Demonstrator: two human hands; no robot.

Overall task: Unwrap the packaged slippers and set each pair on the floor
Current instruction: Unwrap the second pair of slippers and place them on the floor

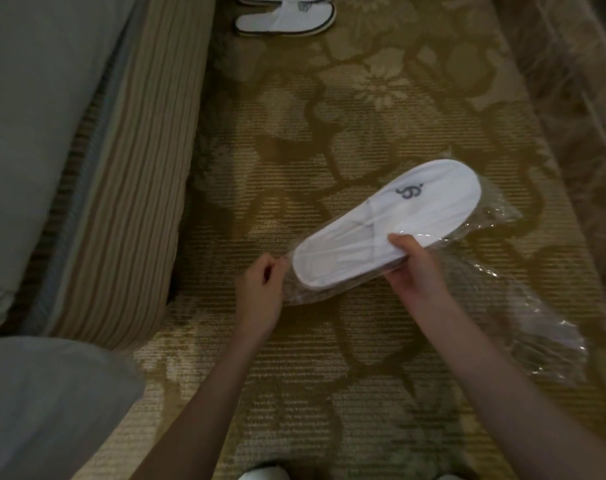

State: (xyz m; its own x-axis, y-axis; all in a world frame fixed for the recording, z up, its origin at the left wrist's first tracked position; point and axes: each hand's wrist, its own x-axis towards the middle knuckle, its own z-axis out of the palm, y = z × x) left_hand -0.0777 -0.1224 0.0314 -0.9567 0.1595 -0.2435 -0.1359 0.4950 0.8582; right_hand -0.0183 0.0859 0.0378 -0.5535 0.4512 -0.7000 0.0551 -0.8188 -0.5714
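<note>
Packaged slippers (381, 223) are held above open carpet (294, 133) beside the bed (139, 168) edge. The wrapper (296, 296) end is pinched by the left hand (261, 289); the slippers' side is gripped by the curled right hand (416, 268). 1 pair (284, 19) is set at the far edge.

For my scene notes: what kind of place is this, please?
Probably a hotel guest room: white logo slippers in a clear wrapper, another pair set out on patterned carpet, beside a bed's striped base.
</note>
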